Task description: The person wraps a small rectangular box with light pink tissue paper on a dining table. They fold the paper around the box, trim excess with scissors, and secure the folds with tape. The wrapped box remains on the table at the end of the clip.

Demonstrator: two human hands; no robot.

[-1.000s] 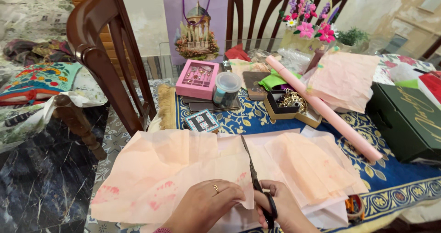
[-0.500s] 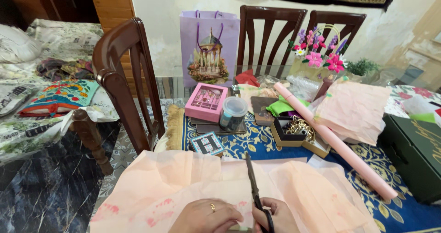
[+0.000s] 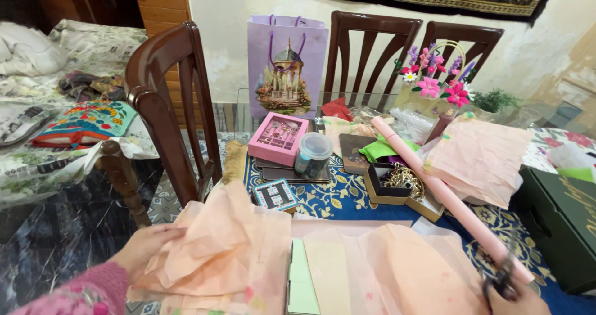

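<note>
My left hand [image 3: 146, 247] grips the left edge of a crumpled peach tissue sheet [image 3: 230, 247], bunched up at the table's near left. At the bottom right corner my right hand [image 3: 526, 302] holds black-handled scissors [image 3: 501, 278]; their blades are blurred, close to the end of a long pink paper roll [image 3: 434, 188]. A second peach tissue sheet [image 3: 403, 271] lies flat between my hands. Pale green and cream panels [image 3: 313, 278] show in the gap between the two sheets.
A dark wooden chair [image 3: 167, 110] stands at the table's left. On the blue patterned cloth [image 3: 335, 197] sit a pink box [image 3: 278, 139], a round lidded jar [image 3: 311, 153], a dark box of jewellery [image 3: 397, 184], a lilac gift bag [image 3: 287, 57], a flower basket [image 3: 431, 85] and a dark green box [image 3: 562, 222].
The scissors were cutting up the middle of the tissue. Now the tissue lies in two pieces; my left hand has pulled one leftward and my right hand has swung the scissors to the right.
</note>
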